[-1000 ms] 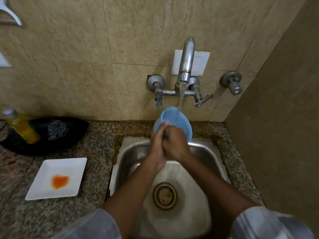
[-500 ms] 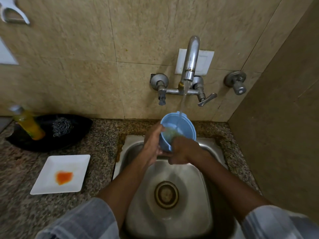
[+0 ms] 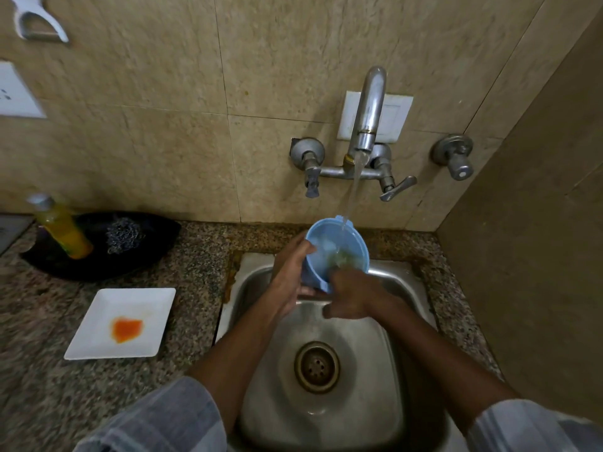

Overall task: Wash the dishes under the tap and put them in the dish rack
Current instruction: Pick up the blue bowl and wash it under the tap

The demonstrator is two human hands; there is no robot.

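Plastic, light and wet-slick, the blue bowl (image 3: 339, 252) sits gripped at its left rim by the left hand (image 3: 290, 272); the right hand (image 3: 352, 293) scrubs inside, fingers hidden.

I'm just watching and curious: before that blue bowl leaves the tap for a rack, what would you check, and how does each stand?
1. Water running from tap into blue bowl: ok.
2. Left hand grips the bowl's side: ok.
3. Right hand scrubbing inside: its fingers blurred, cannot tell.
4. Bowl clean: greenish residue inside, not ok.
5. Dish rack located: none in view, cannot tell.
6. White plate washed: orange stain, not ok.
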